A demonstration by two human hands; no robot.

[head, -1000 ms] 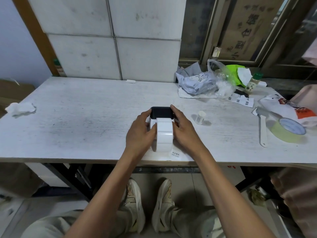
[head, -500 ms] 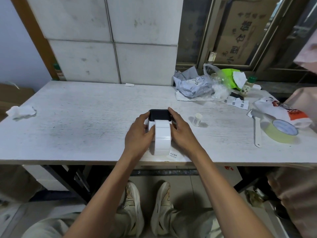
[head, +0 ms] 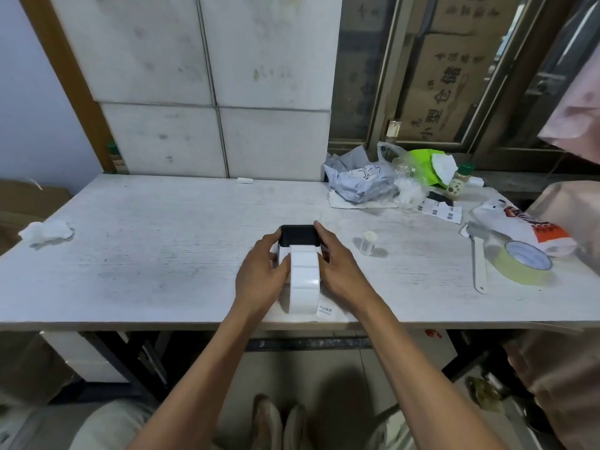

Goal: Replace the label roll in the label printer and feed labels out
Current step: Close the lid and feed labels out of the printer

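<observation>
A small label printer [head: 298, 236] with a black top and white body sits near the front edge of the white table [head: 156, 241]. A white label roll [head: 304, 278] stands on edge right in front of it, its strip running up into the printer. My left hand [head: 259, 277] presses against the roll's left side, thumb on the roll. My right hand [head: 337, 266] grips the printer's right side, fingers reaching the black top. A small printed label [head: 325, 310] lies beside the roll at the table's edge.
To the right lie a small white core [head: 369, 242], a white plastic tool [head: 479, 266], a tape roll [head: 523, 262] and a printed bag [head: 519, 224]. Crumpled bags [head: 360, 183] and a spice jar [head: 458, 183] sit at the back right. A tissue wad [head: 47, 231] lies far left.
The hands, roll and printer keep the same hold. The camera has tilted up, so the table sits lower in view.
</observation>
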